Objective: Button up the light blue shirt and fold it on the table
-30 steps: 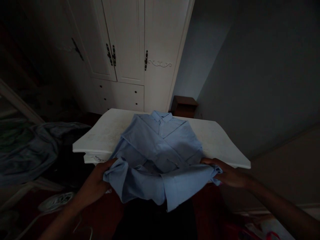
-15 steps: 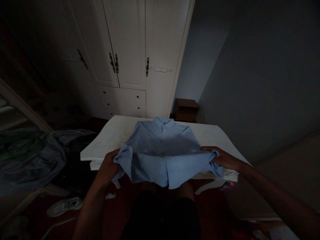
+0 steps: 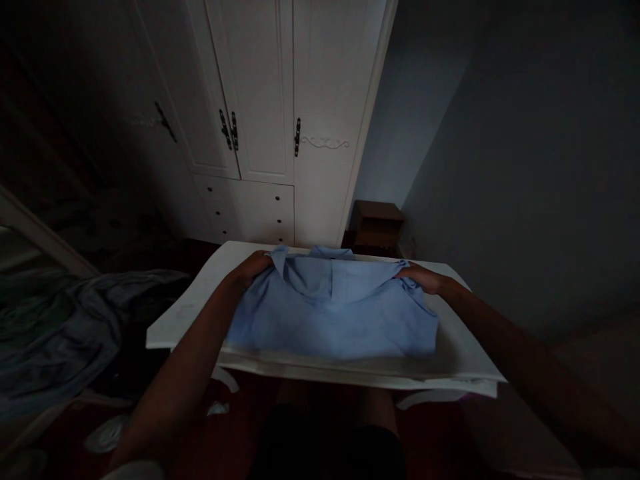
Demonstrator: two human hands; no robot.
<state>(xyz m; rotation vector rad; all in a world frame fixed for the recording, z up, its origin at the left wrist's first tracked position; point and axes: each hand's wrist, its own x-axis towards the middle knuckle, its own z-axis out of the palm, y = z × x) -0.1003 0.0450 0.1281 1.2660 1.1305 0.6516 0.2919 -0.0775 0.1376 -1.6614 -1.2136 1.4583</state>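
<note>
A light blue shirt lies folded in half on a small white table, its lower half laid up over the collar end. My left hand pinches the folded edge at the shirt's far left corner. At the far right corner my right hand grips the same edge. Both hands rest near the table's back edge, fingers closed on the cloth. A bit of the collar peeks out between them.
A white wardrobe with dark handles and drawers stands behind the table. A small brown stool sits to its right by the blue-grey wall. Grey fabric is heaped on the left, and a shoe lies on the dark red floor.
Both hands carried the shirt's hanging lower edge up from the table's near side and over to the collar, folding the shirt in half.
</note>
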